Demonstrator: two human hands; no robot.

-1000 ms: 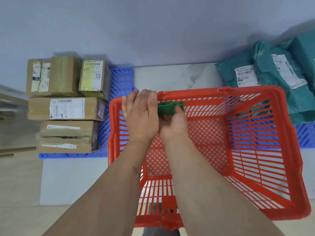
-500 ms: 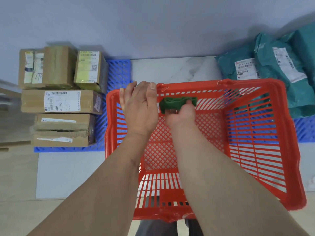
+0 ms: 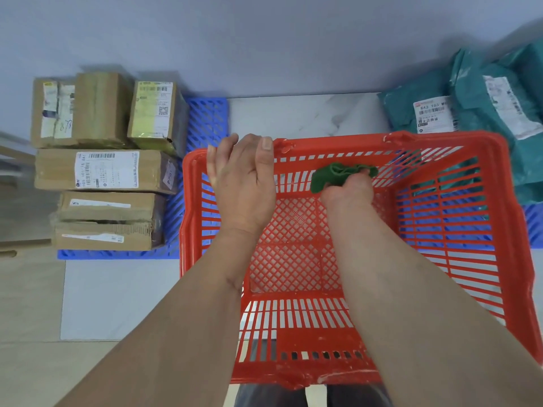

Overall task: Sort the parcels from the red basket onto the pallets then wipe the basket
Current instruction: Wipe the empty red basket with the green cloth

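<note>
Head view: one red basket (image 3: 482,230) stood on the floor, holding no parcels. The left hand (image 3: 244,186) gripped the basket's far rim near the left corner, fingers curled over it. The right hand (image 3: 346,195) held one green cloth (image 3: 335,177) bunched against the inside of the far wall. Five cardboard boxes (image 3: 100,168) sat on the left blue pallet (image 3: 205,124). At least three teal mailer bags (image 3: 470,104) lay on the right blue pallet (image 3: 533,221).

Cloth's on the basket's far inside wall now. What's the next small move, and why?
Probably slide the green cloth rightward along the far wall of the red basket. The right hand grips it about mid-wall, the left hand steadies the far left rim, and the right stretch looks unwiped.
</note>
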